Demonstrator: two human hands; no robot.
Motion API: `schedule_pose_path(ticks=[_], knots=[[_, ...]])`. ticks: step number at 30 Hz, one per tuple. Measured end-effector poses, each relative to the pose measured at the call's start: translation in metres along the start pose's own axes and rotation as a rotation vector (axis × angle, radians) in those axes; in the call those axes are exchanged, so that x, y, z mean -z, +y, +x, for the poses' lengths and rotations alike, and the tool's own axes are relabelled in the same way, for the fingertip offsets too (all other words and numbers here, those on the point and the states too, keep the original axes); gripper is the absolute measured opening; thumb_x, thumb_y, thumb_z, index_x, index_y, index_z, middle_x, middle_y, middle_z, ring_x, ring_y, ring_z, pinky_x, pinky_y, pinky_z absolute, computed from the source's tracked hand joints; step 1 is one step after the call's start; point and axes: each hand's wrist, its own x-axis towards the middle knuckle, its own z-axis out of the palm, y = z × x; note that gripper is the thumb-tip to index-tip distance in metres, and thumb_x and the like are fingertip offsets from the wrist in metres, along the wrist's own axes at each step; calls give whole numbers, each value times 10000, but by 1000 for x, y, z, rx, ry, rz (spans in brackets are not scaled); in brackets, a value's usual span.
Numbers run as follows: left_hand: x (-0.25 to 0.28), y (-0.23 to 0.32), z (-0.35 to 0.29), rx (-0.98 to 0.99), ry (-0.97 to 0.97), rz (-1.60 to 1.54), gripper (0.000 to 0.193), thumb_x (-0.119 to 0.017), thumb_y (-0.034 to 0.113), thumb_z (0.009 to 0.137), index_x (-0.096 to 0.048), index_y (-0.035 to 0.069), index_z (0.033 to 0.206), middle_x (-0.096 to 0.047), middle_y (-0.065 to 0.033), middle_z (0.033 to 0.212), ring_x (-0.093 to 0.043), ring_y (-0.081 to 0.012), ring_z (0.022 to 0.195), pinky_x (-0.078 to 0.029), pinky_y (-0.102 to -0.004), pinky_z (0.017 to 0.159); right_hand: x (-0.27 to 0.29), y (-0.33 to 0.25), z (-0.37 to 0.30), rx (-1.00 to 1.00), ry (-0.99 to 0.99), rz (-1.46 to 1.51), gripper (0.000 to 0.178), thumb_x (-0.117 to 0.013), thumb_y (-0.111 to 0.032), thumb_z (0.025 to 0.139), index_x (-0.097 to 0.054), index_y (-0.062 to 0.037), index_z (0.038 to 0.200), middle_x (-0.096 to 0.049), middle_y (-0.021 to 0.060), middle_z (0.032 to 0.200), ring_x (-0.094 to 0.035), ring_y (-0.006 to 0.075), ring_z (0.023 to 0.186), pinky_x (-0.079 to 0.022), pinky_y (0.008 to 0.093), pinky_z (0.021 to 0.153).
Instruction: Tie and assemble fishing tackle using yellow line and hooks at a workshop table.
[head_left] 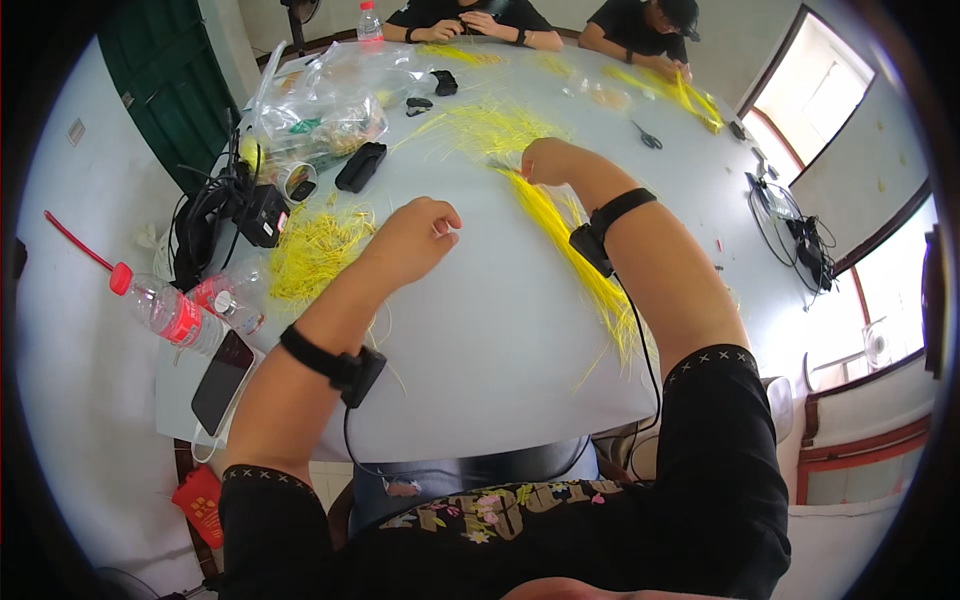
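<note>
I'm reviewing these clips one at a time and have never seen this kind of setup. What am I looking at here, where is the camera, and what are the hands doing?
There is no machine: a person works with two bare hands. The single picture comes from a fisheye camera worn on the person's head, looking down, so straight edges bend near the rim. Both forearms wear black wrist straps with cables. The left hand is loosely closed beside a pile of yellow strands; whether it holds anything is unclear. The right hand presses on a long bundle of yellow strands lying on the white table. Also on the table: plastic water bottles, a black phone, a clear plastic bag and scissors. Two other people work at the far side.
</note>
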Motion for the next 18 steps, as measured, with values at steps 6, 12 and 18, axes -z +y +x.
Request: schedule_pose_path(ticks=[6, 12, 18], knots=[[-24, -24, 18, -129, 25, 284, 208, -566, -2, 748, -617, 61, 939, -573, -127, 966, -563, -352, 927, -464, -417, 812, 0, 21, 20, -76, 92, -87, 252, -641, -110, 711, -701, -98, 956, -670, 145, 984, -614, 327, 967, -495, 389, 812], [-28, -43, 29, -45, -39, 215, 168, -577, 14, 755, -626, 65, 908, -581, -136, 915, -573, -343, 896, -469, -416, 796, -13, 42, 39, -111, 215, 11, 312, -602, -46, 723, -679, -95, 1021, -650, 159, 1058, -599, 337, 1017, -487, 400, 858], [-24, -49, 23, 62, -71, 12, 79, -624, 31, 790, -640, 72, 856, -607, -101, 896, -602, -273, 855, -490, -369, 755, -13, 58, 58, -118, 316, -3, 375, -578, -15, 760, -641, -97, 1121, -633, 167, 1127, -590, 344, 1064, -485, 403, 898]])
